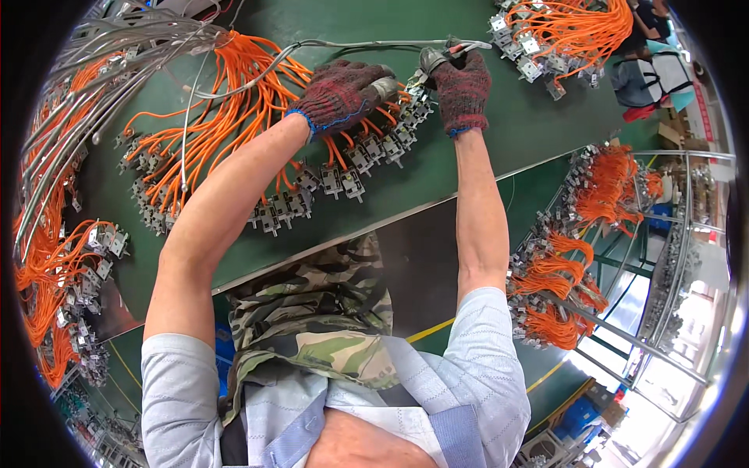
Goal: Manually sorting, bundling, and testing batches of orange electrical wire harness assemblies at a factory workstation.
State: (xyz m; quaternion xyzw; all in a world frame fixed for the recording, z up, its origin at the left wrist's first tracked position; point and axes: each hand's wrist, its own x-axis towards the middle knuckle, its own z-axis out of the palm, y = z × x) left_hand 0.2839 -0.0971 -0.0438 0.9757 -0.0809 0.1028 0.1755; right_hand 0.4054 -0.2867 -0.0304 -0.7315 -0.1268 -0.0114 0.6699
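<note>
My left hand (343,95), in a dark red knitted glove with grey fingertips, is over a fan of orange cables (248,78) on the green table (413,187). Its fingers are bent and pressed together; what lies under them is hidden. Small metal connectors (342,181) end the orange cables in a curved row along the table's near side. My right hand (465,90), gloved alike, is closed near the end of a grey cable (351,44), thumb and fingers pinching around it. Loose wire ends (468,47) show just beyond those fingers. The row's last connectors lie between my hands.
Grey cables (133,39) hang in a thick bundle at the far left. Another orange cable bunch (573,27) sits at the far right of the table. More bunches (554,265) rest on a metal rack (632,343) to the right. Orange cables (47,273) also hang on the left.
</note>
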